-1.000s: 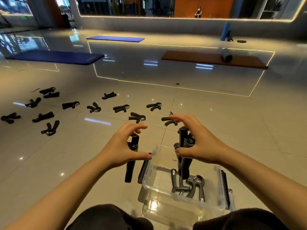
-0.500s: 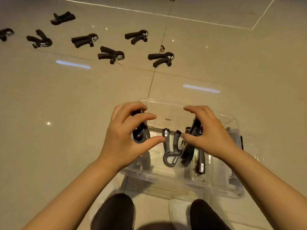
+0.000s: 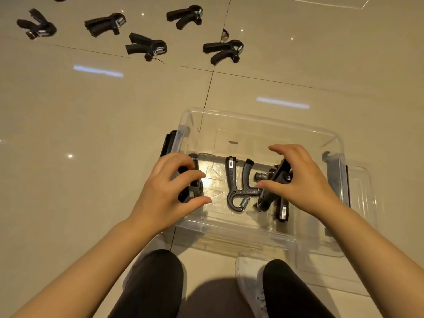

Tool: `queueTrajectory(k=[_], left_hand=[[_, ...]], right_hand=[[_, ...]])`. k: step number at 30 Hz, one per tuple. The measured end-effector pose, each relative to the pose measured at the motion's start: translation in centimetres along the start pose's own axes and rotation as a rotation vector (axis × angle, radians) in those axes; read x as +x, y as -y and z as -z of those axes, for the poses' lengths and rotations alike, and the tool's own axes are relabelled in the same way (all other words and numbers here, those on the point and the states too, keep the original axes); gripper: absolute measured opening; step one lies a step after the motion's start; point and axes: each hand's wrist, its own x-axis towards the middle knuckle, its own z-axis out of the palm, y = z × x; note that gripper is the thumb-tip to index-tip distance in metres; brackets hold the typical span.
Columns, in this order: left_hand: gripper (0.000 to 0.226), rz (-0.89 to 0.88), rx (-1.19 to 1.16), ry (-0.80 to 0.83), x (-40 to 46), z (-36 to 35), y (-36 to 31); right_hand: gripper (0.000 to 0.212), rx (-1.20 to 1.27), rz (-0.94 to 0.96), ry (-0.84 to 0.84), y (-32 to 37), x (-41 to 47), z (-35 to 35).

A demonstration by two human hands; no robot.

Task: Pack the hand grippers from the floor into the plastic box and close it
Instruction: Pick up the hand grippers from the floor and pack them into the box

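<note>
Two hands (image 3: 171,189) (image 3: 300,180) curled — gripping grippers (image 3: 191,180) (image 3: 278,177), inside box (image 3: 259,118)

I'm seeing warm, fairly bright overhead light bouncing off the glossy floor (image 3: 91,134): two streaky white reflections and scattered pinpoint glints are showing on the tiles. Glare is flaring inside the plastic box (image 3: 259,121) just beside the left hand (image 3: 169,191). A soft shadow is pooling at bottom centre between the legs. Wide-angle distortion is bending tile lines toward the edges. The far hand grippers (image 3: 36,25) at top left are looking slightly smeared; the centre is staying sharp.
</note>
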Motion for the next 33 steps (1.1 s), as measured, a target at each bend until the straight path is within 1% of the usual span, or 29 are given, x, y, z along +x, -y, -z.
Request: queueTrajectory(k=[3, 4, 9, 12, 15, 18, 21, 23, 25, 26, 29, 32, 33], left_hand=[[0.041, -0.001, 0.025, 0.003, 0.0, -0.1, 0.1], [0.041, 0.001, 0.033, -0.003, 0.1, -0.1, 0.1], [0.048, 0.008, 0.053, -0.041, 0.2, -0.2, -0.1], [0.049, 0.021, 0.041, -0.047, 0.2, -0.1, -0.1], [0.047, 0.015, 0.002, -0.059, 0.2, -0.1, 0.0], [0.044, -0.006, -0.036, -0.105, 0.4, 0.4, -0.3], [0.038, -0.049, -0.046, -0.191, 1.1, 2.4, -1.0], [0.037, -0.060, -0.031, -0.258, 1.5, 4.2, -1.1], [0.037, -0.051, -0.027, -0.331, 1.6, 5.9, -0.8], [0.036, -0.047, -0.021, -0.364, 1.5, 6.6, -0.6], [0.039, -0.036, 0.004, -0.419, 0.9, 7.7, -0.1], [0.040, -0.051, 0.001, -0.450, 0.4, 8.4, -0.1], [0.040, -0.055, -0.004, -0.463, 0.3, 8.7, -0.1]], right_hand=[[0.099, -0.069, -0.049, 0.063, -0.9, -0.3, 0.1], [0.102, -0.092, -0.057, 0.091, -1.3, -0.4, 0.1], [0.104, -0.285, 0.016, 0.220, -1.5, -0.1, 0.6], [0.106, -0.371, 0.020, 0.310, -1.3, 0.2, 1.0], [0.105, -0.453, 0.064, 0.330, -0.6, 0.3, 1.3], [0.103, -0.455, 0.201, 0.256, 0.9, 0.6, 0.8], [0.107, -0.320, 0.328, 0.145, 3.0, 1.7, -0.3], [0.106, -0.242, 0.391, 0.097, 4.0, 2.8, -1.6], [0.102, -0.245, 0.475, 0.064, 4.7, 3.8, -3.4], [0.099, -0.287, 0.529, 0.062, 4.8, 4.2, -4.3], [0.089, -0.490, 0.721, 0.145, 4.1, 5.0, -6.8], [0.072, -0.579, 0.863, 0.267, 3.3, 4.8, -9.0], [0.070, -0.599, 0.905, 0.321, 3.2, 4.6, -9.7]])
